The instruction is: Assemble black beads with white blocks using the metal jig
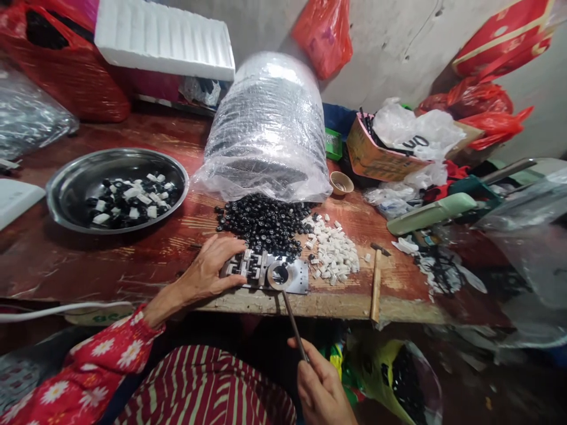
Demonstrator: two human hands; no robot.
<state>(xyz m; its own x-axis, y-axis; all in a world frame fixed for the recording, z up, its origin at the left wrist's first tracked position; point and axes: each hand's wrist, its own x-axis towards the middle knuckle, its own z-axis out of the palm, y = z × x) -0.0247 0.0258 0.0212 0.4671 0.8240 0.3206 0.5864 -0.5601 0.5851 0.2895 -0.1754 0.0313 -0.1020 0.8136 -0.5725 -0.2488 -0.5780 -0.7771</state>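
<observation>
- Across the middle of the head view, a metal fixture (pixel 301 276) lies near the front edge of the red bench (pixel 133 260), with small parts set in its left half and a ring on its right half.
- Left hand (pixel 206 268): fingers and thumb spread about the fixture's left end, touching it; whether they grip or merely steady it cannot be told.
- Right hand (pixel 322 383), lower middle: closed round a thin rod (pixel 292 321), whose far end meets the ring's near side; whether the two are joined is unclear.
- Done, as far as can be judged: the steel bowl (pixel 66 195) at left holds mixed pieces (pixel 133 198) in black and white, perhaps finished ones.
- Left over: a large heap of black pieces (pixel 266 224) behind the fixture and white pieces (pixel 334 251) to its right, so much seems undone.
- Edges: the fixture nearly reaches the bench's front lip; the heap and a plastic-wrapped bundle (pixel 270 118) crowd the far side.
- Room: bare bench shows between bowl and left hand; at right, a narrow strip separates the white pieces from a hammer (pixel 375 286).
</observation>
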